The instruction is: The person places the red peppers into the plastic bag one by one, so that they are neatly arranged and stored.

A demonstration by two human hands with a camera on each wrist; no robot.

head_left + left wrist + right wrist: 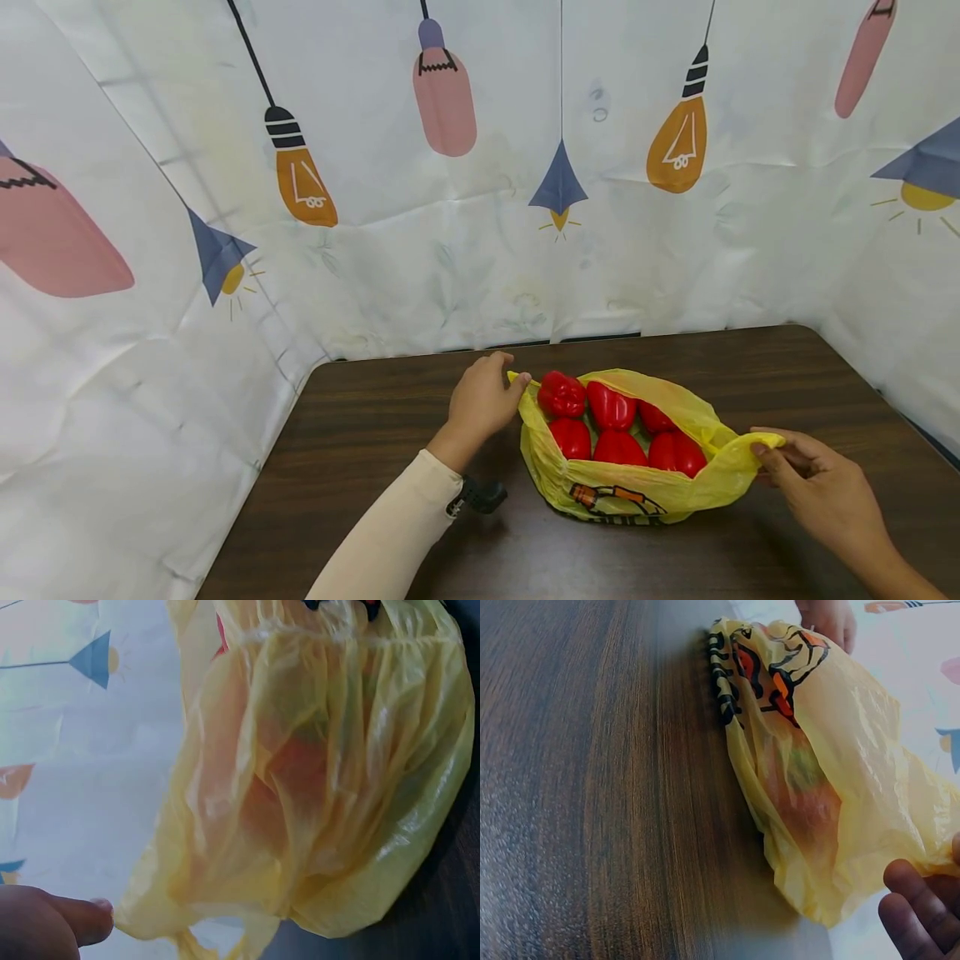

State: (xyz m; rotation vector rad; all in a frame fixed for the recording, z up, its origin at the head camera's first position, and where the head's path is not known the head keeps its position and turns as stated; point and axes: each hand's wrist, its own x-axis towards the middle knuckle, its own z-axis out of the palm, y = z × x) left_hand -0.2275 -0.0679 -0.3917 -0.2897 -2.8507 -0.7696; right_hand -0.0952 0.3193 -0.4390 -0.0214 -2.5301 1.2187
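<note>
A yellow plastic bag (615, 493) lies on the table with its mouth spread wide. Several glossy red bell peppers (561, 395) are inside it. My left hand (483, 402) pinches the left corner of the bag's mouth; in the left wrist view the bag (300, 795) stretches from that fingertip (94, 921). My right hand (821, 483) pinches the right end of the rim between thumb and fingers, drawing it outward. From the right wrist, the printed front of the bag (862, 727) shows, with right-hand fingers (922, 904) at its edge.
The dark wood-grain table (360, 433) stretches around the bag. Behind it hangs a white cloth (450, 275) printed with lamps and bulbs. A black strap device (480, 496) sits at the left wrist.
</note>
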